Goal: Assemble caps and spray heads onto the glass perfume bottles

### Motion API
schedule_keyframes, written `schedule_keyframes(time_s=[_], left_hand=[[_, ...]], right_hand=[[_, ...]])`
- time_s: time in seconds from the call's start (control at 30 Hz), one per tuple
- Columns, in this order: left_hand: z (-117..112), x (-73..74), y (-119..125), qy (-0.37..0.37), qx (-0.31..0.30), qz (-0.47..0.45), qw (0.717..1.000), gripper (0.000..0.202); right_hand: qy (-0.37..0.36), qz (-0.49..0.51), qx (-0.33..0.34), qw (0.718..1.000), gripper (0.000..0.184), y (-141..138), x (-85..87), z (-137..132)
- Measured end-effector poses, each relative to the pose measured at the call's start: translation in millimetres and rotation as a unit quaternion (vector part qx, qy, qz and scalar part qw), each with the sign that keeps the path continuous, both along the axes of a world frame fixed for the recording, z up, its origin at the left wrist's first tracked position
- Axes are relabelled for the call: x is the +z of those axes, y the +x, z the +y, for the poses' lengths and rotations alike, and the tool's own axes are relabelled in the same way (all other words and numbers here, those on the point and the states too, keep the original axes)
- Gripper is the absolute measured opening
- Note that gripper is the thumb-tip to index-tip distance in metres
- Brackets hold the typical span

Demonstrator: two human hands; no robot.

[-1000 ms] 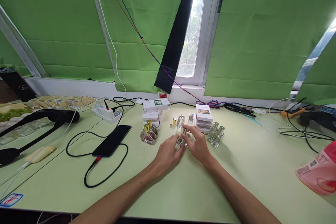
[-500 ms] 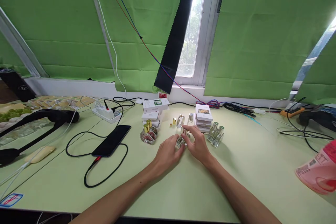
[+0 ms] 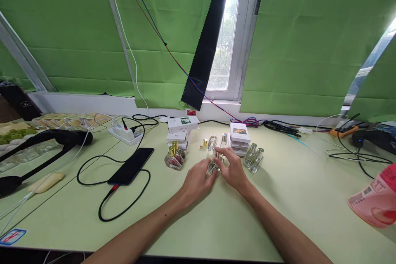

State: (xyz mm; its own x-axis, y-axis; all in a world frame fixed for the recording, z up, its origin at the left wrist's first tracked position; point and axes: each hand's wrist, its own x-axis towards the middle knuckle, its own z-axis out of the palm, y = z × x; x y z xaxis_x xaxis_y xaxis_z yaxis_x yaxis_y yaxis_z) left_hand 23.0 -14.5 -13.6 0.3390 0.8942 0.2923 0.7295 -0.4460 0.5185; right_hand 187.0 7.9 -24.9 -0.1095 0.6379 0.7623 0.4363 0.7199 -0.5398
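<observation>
A small clear glass perfume bottle (image 3: 212, 167) stands on the table between my hands, partly hidden by my fingers. My left hand (image 3: 197, 178) is closed around its lower part. My right hand (image 3: 232, 170) grips the neck and top of the same bottle from the right. Just behind are a round clear bottle (image 3: 212, 142) without a cap and a slim bottle (image 3: 224, 140). Beside them lie a gold cap (image 3: 205, 142) and a smaller gold piece (image 3: 201, 147). Two slim clear bottles (image 3: 253, 159) stand to the right, and gold-capped rounded bottles (image 3: 175, 159) to the left.
White boxes (image 3: 183, 123) are piled behind the left bottles, and another stack of white boxes (image 3: 240, 133) stands right of centre. A black phone (image 3: 131, 166) with a looped cable lies left. A pink pouch (image 3: 374, 200) sits at the right edge; a power strip (image 3: 123, 134) is further back.
Both hands stay on the bottle with hardly any movement. The whole view has shifted very slightly; the surrounding things keep their places.
</observation>
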Motion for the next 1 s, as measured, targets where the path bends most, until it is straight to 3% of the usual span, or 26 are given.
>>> schedule_keyframes(time_s=[0.47,1.0], left_hand=[[0.4,0.9,0.4,-0.002,-0.007,-0.002,1.000,0.011],[2.5,-1.6,-0.9,0.000,-0.021,0.000,1.000,0.019]], right_hand=[[-0.006,0.003,-0.002,1.000,0.028,0.5,2.1,-0.5],[-0.020,0.011,0.001,1.000,0.026,1.1,2.9,-0.8]])
